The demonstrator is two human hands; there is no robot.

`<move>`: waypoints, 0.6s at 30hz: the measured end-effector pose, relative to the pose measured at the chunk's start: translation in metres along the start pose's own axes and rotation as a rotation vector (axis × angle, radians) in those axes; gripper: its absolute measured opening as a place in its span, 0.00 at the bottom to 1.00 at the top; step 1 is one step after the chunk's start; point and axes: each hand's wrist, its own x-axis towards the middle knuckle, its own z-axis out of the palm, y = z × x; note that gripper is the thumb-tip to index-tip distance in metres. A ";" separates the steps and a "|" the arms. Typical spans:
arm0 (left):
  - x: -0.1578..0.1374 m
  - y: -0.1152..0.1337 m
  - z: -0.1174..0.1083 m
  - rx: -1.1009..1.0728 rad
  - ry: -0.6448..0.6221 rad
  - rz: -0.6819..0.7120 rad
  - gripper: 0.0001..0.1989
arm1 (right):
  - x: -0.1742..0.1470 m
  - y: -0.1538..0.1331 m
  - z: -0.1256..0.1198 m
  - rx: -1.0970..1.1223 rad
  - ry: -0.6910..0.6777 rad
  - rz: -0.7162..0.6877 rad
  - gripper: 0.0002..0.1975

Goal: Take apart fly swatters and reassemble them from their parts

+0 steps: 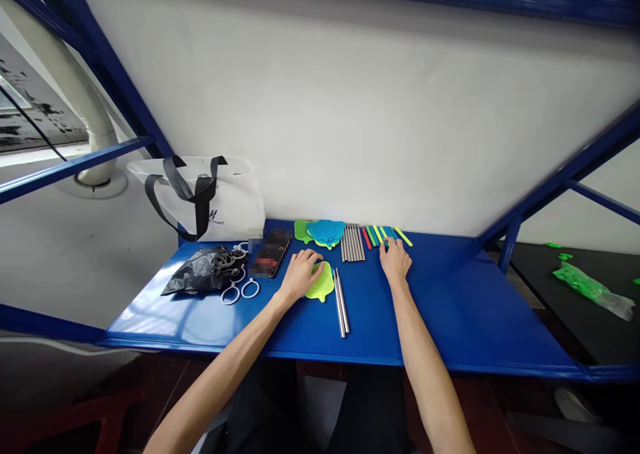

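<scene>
My left hand [301, 274] lies over the left part of a yellow-green perforated fly swatter head [324, 282]. Its thumb is apart from the other fingers; whether it presses on the mesh I cannot tell. Two longer silver metal tubes [341, 304] lie side by side to its right. My right hand [396, 262] reaches to the near ends of a row of coloured plastic sticks [373, 237], red, green, blue and yellow. Its fingers are slightly spread, the tips at the sticks. Between the hands, farther back, several grey metal tubes [353, 243] lie in a row beside stacked blue fly swatter heads [326, 231].
A white tote bag [235, 204] with black handles stands at the back left. Before it lie a black plastic bag [195, 272], several white rings [251, 288] and a phone [279, 251]. Blue metal frame bars [515, 241] flank the blue table [450, 307].
</scene>
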 end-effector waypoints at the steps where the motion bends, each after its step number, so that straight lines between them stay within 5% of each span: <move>1: 0.000 0.000 0.000 0.000 0.002 -0.002 0.13 | 0.000 0.000 0.000 -0.003 0.002 -0.009 0.17; 18: 0.002 0.001 -0.003 -0.076 0.059 -0.034 0.13 | 0.004 -0.016 0.003 -0.045 -0.039 0.004 0.22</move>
